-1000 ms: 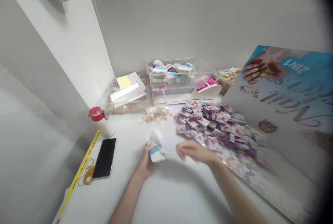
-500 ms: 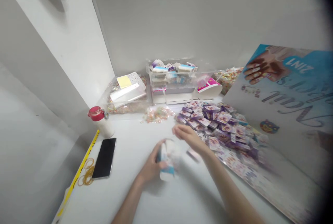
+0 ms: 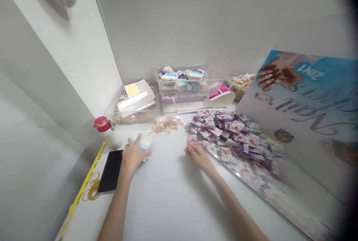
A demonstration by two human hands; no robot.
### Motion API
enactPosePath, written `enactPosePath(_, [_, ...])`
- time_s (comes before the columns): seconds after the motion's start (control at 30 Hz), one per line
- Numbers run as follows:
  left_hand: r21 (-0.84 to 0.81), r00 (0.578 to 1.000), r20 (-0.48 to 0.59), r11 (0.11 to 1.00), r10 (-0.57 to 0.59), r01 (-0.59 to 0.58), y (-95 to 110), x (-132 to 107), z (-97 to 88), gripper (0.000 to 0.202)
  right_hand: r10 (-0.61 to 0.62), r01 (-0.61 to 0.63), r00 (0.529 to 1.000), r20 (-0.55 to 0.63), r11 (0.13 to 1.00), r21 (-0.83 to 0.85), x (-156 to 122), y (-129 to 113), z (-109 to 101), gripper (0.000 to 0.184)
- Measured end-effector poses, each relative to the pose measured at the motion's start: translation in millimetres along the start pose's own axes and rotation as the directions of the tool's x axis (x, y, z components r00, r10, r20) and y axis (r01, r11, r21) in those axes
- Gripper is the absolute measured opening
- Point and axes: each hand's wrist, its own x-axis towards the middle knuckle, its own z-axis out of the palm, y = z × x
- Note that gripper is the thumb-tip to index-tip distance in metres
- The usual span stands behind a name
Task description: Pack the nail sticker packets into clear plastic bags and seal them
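Note:
My left hand (image 3: 133, 155) is closed over a small white and blue packet (image 3: 144, 144) and presses it onto the white table (image 3: 173, 196), just right of the black phone (image 3: 111, 171). My right hand (image 3: 197, 153) lies at the near left edge of a heap of small purple packets (image 3: 229, 132), fingers curled on one of them. What its fingers grip is blurred.
A white bottle with a red cap (image 3: 106, 132) stands left of my left hand. Rubber bands (image 3: 92, 188) lie by a yellow strip. Clear bins of packets (image 3: 184, 86) line the back wall. A large blue printed card (image 3: 302, 99) leans on the right.
My left hand carried the white and blue packet from the table's middle to the left, down beside the phone. My right hand moved from near that packet to the purple heap's edge.

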Motion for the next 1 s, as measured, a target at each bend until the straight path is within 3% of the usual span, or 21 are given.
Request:
enactPosePath(0.1, [0.052,0.993,0.028,0.992,-0.117,0.116,-11,31,-5.7,0.084,0.009,-0.009,1.000,0.002,1.000,0.005,-5,5,8,0.048])
enactPosePath(0.2, [0.069,0.985,0.056,0.985,-0.160,0.156,-14,50,-5.1,0.085,0.013,-0.013,1.000,-0.016,1.000,0.011,-6,7,16,0.048])
enactPosePath(0.3, [0.087,0.987,0.049,0.985,-0.156,0.151,-11,49,-3.5,0.091,0.016,-0.015,0.999,-0.032,1.000,0.019,-8,8,19,0.048])
enactPosePath(0.37, [0.097,0.990,0.003,0.985,-0.142,0.141,-6,37,-1.1,0.094,0.012,-0.011,0.999,-0.037,1.000,0.023,-12,6,19,0.048])
enactPosePath(0.47, [0.074,0.986,-0.160,0.997,0.038,-0.026,7,6,9.6,0.085,-0.018,0.016,1.000,0.015,0.997,0.074,-21,-1,19,0.050])
enactPosePath(0.53, [0.036,0.937,-0.248,0.969,0.245,-0.244,14,-13,21.9,0.066,-0.055,0.035,0.991,0.121,0.986,0.164,-28,-10,21,0.050])
enactPosePath(0.6, [-0.010,0.889,-0.283,0.926,0.359,-0.377,17,-24,35.6,0.051,-0.088,0.035,0.973,0.212,0.969,0.243,-33,-18,22,0.050])
enactPosePath(0.83, [-0.074,0.867,-0.320,0.902,0.383,-0.426,10,-15,60.4,0.036,-0.054,-0.001,0.971,0.232,0.974,0.228,-32,-22,22,0.053])
enactPosePath(1.0, [-0.100,0.805,-0.281,0.818,0.523,-0.566,15,-18,70.8,0.031,-0.013,-0.027,0.978,0.209,0.982,0.186,-30,-16,22,0.049])
